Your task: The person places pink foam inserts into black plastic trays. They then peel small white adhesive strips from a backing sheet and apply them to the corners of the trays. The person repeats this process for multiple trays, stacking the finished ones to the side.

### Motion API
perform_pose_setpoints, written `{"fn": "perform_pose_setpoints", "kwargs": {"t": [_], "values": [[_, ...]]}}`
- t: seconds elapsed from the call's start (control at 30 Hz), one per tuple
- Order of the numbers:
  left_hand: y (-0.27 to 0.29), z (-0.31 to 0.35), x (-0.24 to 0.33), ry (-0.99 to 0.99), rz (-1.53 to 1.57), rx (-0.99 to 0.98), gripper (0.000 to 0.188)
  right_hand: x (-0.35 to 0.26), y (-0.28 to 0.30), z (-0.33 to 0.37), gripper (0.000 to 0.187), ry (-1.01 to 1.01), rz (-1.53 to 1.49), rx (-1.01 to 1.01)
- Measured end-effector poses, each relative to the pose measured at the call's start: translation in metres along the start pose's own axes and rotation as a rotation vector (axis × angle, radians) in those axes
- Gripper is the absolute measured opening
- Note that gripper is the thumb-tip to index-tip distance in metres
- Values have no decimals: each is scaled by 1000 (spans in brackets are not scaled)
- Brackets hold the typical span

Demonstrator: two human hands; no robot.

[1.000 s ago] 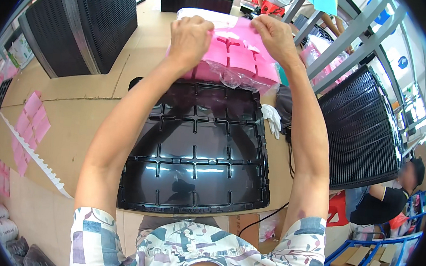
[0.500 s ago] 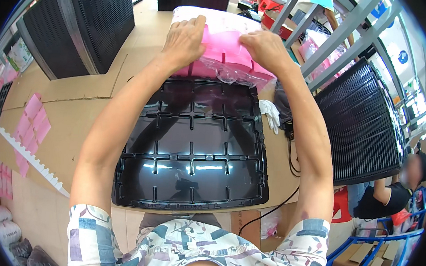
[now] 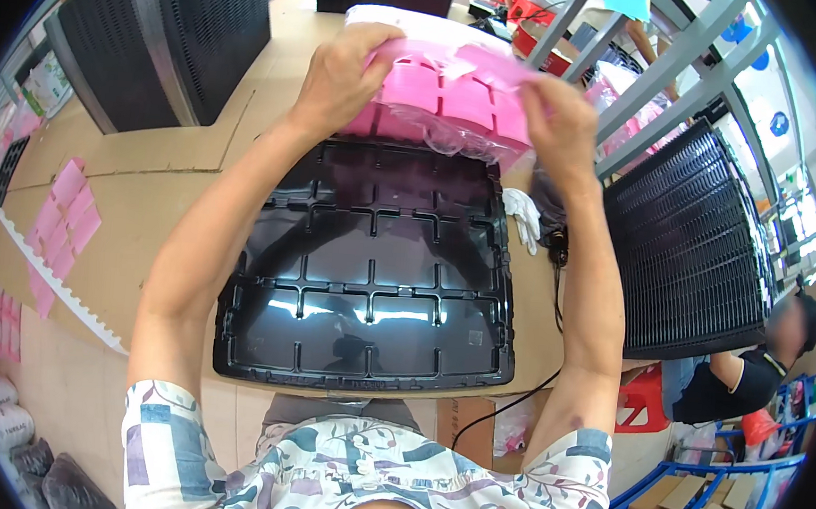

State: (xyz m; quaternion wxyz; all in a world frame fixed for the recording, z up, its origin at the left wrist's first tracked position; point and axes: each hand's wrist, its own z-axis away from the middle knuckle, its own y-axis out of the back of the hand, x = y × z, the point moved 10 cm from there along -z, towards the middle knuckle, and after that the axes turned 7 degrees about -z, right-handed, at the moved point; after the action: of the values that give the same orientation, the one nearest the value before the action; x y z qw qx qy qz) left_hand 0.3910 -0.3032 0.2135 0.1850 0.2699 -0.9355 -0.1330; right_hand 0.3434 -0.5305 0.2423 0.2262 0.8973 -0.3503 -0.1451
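Both my hands are at the far side of the table, pinching opposite ends of a thin pink sheet (image 3: 497,67) stretched between them. My left hand (image 3: 347,72) has its fingers closed on the left end. At the right end, my right hand (image 3: 561,123) pinches with thumb and fingers. Beneath the sheet lies a stack of pink slit sheets (image 3: 419,95), with crumpled clear plastic (image 3: 449,139) along its near side and white material (image 3: 415,20) behind. Closer to me is a shiny black plastic tray (image 3: 369,271) with raised ribs; no sheet lies in it.
Tall stacks of black trays stand at left (image 3: 172,39) and right (image 3: 692,246). Grey metal bars (image 3: 682,61) rise beside the right arm. A white glove (image 3: 524,217) and black cable (image 3: 559,293) lie right of the tray. Loose pink sheets (image 3: 65,226) lie left. Another person (image 3: 740,382) is at right.
My hands have moved apart, the right one to the right and toward me. A pink sheet now stretches between them above the stack, where more slits show.
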Motion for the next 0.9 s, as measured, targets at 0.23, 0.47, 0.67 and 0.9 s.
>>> {"fn": "perform_pose_setpoints", "kwargs": {"t": [0.23,0.47,0.67,0.9], "values": [[19,62,87,-594,-427,-211,24,-72,-38,61,18,314,87,-466],[77,114,88,-362,-467,-8,71,-112,-12,101,20,262,-12,-359],[40,148,-11,1133,896,-265,81,-106,2,104,26,216,-16,-334],[62,156,4,1060,757,-289,73,-115,9,122,25,184,-39,-378]]}}
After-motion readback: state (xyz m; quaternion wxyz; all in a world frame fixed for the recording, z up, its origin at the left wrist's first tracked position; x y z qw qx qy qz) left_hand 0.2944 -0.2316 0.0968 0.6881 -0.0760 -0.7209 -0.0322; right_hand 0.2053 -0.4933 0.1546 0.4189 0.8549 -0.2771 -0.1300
